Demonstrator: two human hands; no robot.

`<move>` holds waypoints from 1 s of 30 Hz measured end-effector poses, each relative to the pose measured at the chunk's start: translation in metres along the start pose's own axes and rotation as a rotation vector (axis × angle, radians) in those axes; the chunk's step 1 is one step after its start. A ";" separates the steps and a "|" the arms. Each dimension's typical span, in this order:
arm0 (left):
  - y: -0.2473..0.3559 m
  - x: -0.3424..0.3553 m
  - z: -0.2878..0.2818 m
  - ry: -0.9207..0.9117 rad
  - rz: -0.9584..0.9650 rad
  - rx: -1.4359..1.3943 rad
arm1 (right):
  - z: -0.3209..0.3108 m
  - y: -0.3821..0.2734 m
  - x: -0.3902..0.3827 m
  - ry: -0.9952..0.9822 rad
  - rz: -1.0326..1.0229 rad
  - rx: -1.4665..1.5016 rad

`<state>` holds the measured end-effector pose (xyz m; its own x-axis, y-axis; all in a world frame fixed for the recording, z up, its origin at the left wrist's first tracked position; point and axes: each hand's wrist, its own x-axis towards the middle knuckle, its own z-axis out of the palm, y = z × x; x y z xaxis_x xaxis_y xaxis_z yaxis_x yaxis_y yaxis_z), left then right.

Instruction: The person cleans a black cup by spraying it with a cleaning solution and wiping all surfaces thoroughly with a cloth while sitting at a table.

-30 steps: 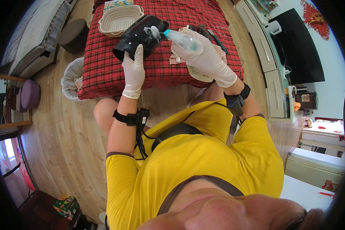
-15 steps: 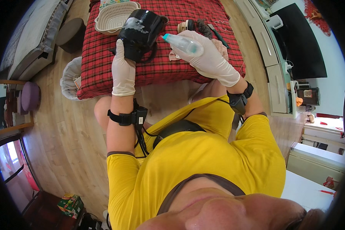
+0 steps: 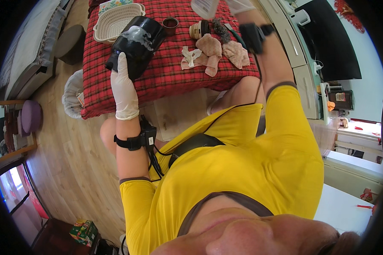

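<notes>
My left hand (image 3: pixel 124 87), in a white glove, grips a glossy black jug (image 3: pixel 149 31) near its lower end. The jug is tilted over the table, and white foam is smeared along its side. My right hand (image 3: pixel 241 5), also gloved, reaches to the far edge of the view beside a clear plastic container (image 3: pixel 205 7). Its fingers are cut off by the frame, so what they hold cannot be made out. Right of the jug stands a small dark round bowl (image 3: pixel 170 25).
A red plaid cloth (image 3: pixel 102 85) covers the table. On it are a cream basket (image 3: pixel 117 21), a beige and black jar (image 3: pixel 197 30), pink cloths (image 3: pixel 236 55), a dark scouring pad (image 3: pixel 220 29) and a green-handled tool (image 3: pixel 238 39). A lined waste bin (image 3: pixel 73 95) stands left.
My right hand has moved away to the far edge; the clear, teal-tipped squeeze bottle it held no longer shows. The jug has shifted left in my left hand, with more foam visible.
</notes>
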<state>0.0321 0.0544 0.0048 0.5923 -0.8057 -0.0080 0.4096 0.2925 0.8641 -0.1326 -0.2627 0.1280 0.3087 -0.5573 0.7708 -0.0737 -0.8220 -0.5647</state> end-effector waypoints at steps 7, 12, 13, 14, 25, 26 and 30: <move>0.008 -0.009 0.004 -0.002 0.001 0.090 | 0.037 0.113 0.006 -0.080 -0.061 -0.427; 0.010 -0.011 0.008 -0.014 -0.044 0.115 | 0.035 0.125 -0.022 -0.110 -0.016 0.041; 0.009 -0.010 0.004 -0.012 -0.033 0.135 | 0.023 0.114 -0.029 -0.299 0.490 0.260; 0.007 -0.009 0.002 -0.018 -0.021 0.150 | 0.011 0.105 -0.036 -0.230 0.329 0.116; -0.001 -0.013 0.005 -0.061 0.007 0.134 | -0.066 -0.083 -0.221 -0.302 0.386 -0.211; -0.003 -0.013 0.003 -0.071 0.027 0.137 | -0.055 -0.097 -0.223 -0.338 0.290 -0.263; -0.013 -0.012 0.002 -0.043 0.052 0.190 | -0.026 -0.097 -0.237 -0.267 -0.005 -0.359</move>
<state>0.0187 0.0595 -0.0054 0.5772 -0.8146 0.0574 0.2383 0.2352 0.9423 -0.2233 -0.0535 0.0075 0.5404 -0.5419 0.6436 -0.3816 -0.8396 -0.3865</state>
